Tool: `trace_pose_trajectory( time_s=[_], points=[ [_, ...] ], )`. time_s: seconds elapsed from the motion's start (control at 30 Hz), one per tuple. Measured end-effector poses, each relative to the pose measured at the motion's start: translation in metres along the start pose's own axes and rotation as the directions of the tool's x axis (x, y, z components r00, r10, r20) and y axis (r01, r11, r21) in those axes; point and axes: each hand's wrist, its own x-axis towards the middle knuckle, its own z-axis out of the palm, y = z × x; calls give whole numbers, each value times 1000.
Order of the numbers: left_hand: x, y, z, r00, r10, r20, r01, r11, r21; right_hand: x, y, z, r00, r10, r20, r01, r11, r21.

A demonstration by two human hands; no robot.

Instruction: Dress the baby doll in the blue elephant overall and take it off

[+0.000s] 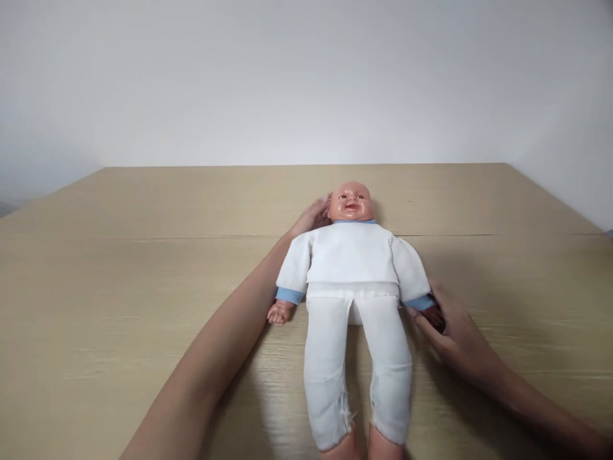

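A baby doll (353, 255) in a white top with blue cuffs and collar and white trousers lies on its back, head away from me, feet cut off by the lower edge. My left hand (316, 214) reaches past the doll's arm to the side of its head; its fingers rest there, partly hidden behind the head, fairly straight. Around the doll's hand and blue cuff on the right side, my right hand (445, 319) is closed, thumb in front and fingers behind. The doll's other hand (280, 312) lies against my left forearm.
The doll lies on a wide light wood table (143, 287) with a seam running across it. Behind the far edge stands a plain pale wall (306, 83).
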Motion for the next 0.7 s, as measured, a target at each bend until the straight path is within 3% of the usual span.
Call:
trace_pose_trajectory(
  time_s=[0.17, 0.33, 0.43, 0.57, 0.67, 0.7],
  points=[
    [-33, 11, -13, 993, 51, -107, -47, 998, 46, 3, 8, 7, 996, -59, -71, 60, 998, 4],
    [-96, 15, -14, 988, 114, -109, -89, 974, 207, 2, 18, 13, 984, -94, -153, 92, 995, -25],
    [-132, 12, -12, 960, 181, -212, -123, 958, 259, -17, 16, 9, 981, -105, -164, 97, 994, -55],
    [-171, 12, -12, 913, 178, -368, -69, 954, 293, -85, -1, -1, 989, -90, -115, 73, 987, -142],
    [-207, 19, -1, 868, 185, -460, 35, 902, 430, -167, -12, -1, 979, -135, -154, 107, 978, -180],
    [-222, 19, 7, 841, 229, -490, 67, 855, 515, -196, -12, 3, 961, -166, -220, 121, 972, -204]
  ],
)
